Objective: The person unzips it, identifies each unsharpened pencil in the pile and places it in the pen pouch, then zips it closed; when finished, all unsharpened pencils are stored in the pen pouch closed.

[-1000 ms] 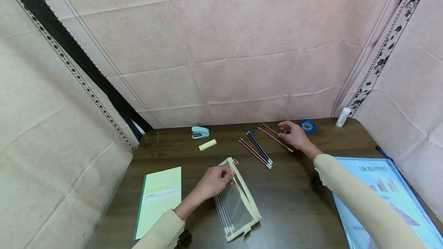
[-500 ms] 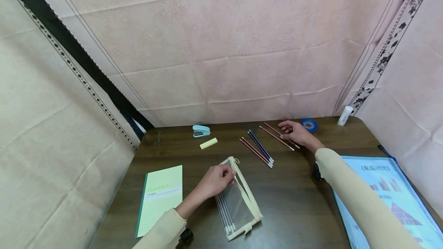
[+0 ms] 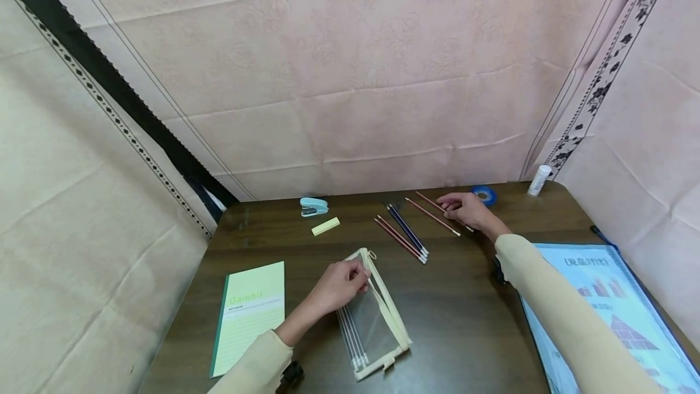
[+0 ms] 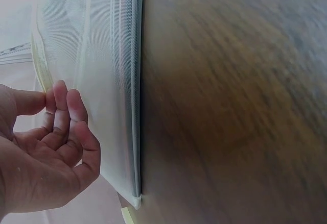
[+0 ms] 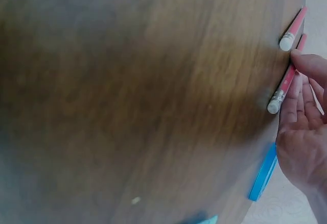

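My left hand (image 3: 340, 284) pinches the cream edge of a see-through mesh pencil case (image 4: 99, 117) between thumb and forefinger. The case stands tilted on the table, and several pale-tipped sticks (image 3: 354, 339) show through its lower left side. At the back right, my right hand (image 3: 467, 208) has its thumb and fingers at either side of a red pencil (image 5: 284, 86), pinching it near its white eraser end. A second red pencil (image 5: 292, 32) lies parallel, just beside it. Two dark blue pencils (image 3: 407, 228) and two more red pencils (image 3: 395, 236) lie left of these.
Blue tape (image 3: 483, 194) and a white glue stick (image 3: 539, 180) stand beyond the right hand. A light blue stapler (image 3: 314, 207) and a yellow strip (image 3: 325, 227) lie at the back left. A green notebook (image 3: 251, 315) is at left, a blue folder (image 3: 596, 297) at right.
My right hand has closed its thumb and fingers on the far red pencil, whose eraser end now shows below the hand. The left hand keeps its grip on the pencil case.
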`<act>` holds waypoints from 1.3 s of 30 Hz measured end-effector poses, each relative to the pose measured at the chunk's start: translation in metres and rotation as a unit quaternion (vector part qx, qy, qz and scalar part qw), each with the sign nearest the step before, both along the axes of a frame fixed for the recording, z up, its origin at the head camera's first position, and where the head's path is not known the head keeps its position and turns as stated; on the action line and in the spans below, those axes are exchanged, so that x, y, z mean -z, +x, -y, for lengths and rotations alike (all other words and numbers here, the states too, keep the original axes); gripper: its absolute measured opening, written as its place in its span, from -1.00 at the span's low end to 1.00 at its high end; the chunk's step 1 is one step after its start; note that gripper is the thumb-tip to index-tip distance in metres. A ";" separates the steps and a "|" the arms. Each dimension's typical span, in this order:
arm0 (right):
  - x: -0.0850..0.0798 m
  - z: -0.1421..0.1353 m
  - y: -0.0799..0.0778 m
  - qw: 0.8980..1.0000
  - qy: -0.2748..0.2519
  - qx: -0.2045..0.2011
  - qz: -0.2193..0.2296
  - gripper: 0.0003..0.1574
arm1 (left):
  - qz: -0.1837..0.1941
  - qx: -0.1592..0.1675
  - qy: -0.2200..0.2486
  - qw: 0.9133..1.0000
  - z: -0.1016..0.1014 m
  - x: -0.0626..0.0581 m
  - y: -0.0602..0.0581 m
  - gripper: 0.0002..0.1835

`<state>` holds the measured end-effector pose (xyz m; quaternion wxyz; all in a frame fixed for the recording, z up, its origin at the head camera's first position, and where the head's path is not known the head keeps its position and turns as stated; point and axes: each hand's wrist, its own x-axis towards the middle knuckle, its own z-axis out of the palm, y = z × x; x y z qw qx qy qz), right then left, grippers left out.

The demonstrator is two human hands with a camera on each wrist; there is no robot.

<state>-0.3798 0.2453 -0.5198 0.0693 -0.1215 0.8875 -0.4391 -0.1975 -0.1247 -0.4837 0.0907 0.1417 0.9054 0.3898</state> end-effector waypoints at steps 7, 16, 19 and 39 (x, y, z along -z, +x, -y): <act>0.004 0.005 -0.003 0.996 0.078 0.023 -0.043 -0.65 | -0.001 0.001 -0.001 1.000 0.000 -0.001 0.001 -0.70; 0.002 0.015 0.003 0.988 0.126 0.054 -0.074 -0.69 | 0.000 0.001 0.002 1.000 0.002 -0.002 0.001 -0.70; 0.001 0.017 0.005 0.985 0.140 0.062 -0.084 -0.70 | 0.002 0.002 0.003 1.000 0.002 -0.001 0.001 -0.70; -0.007 0.014 0.008 0.985 0.134 0.069 -0.084 -0.74 | 0.004 0.004 0.011 1.000 0.004 0.000 0.000 -0.70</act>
